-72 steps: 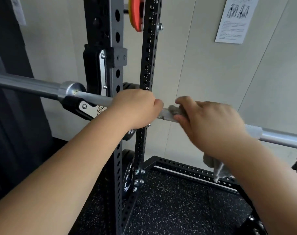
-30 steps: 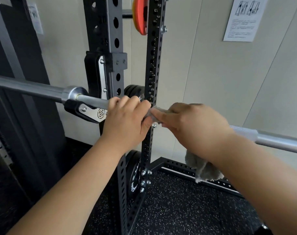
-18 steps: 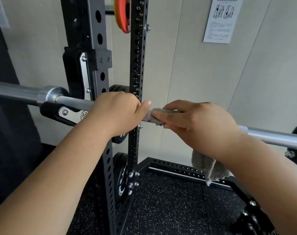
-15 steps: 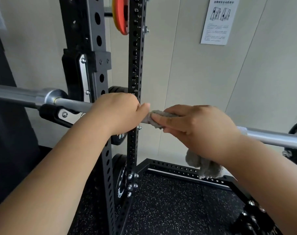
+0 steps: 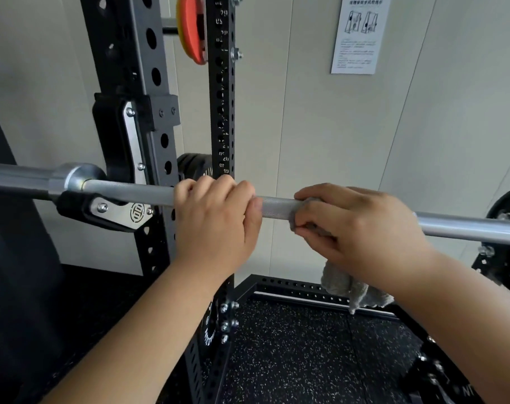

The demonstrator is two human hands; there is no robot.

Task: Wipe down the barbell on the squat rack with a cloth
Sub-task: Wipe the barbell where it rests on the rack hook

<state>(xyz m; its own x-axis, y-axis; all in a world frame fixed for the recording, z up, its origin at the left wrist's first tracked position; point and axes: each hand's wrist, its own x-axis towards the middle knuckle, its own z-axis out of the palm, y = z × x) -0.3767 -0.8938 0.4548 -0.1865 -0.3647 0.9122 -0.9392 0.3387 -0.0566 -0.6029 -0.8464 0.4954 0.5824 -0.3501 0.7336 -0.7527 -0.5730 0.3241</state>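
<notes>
A steel barbell (image 5: 277,207) lies across the view, resting in the J-hook (image 5: 108,209) of the black squat rack (image 5: 221,118). My left hand (image 5: 216,220) grips the bar just right of the rack upright, fingers curled over it. A short stretch of knurled bar shows between my hands. My right hand (image 5: 361,228) holds a grey cloth (image 5: 347,290) wrapped round the bar, and the cloth's loose end hangs below my wrist.
An orange plate (image 5: 191,27) hangs high on the rack. Black plates sit behind the upright (image 5: 195,166) and at the right edge (image 5: 507,217). A paper notice (image 5: 360,33) is on the wall. The floor is speckled black rubber (image 5: 291,360), framed by the rack base (image 5: 291,287).
My right hand with the cloth has slid right along the bar, away from my left hand, baring a stretch of knurling. My left hand keeps its grip.
</notes>
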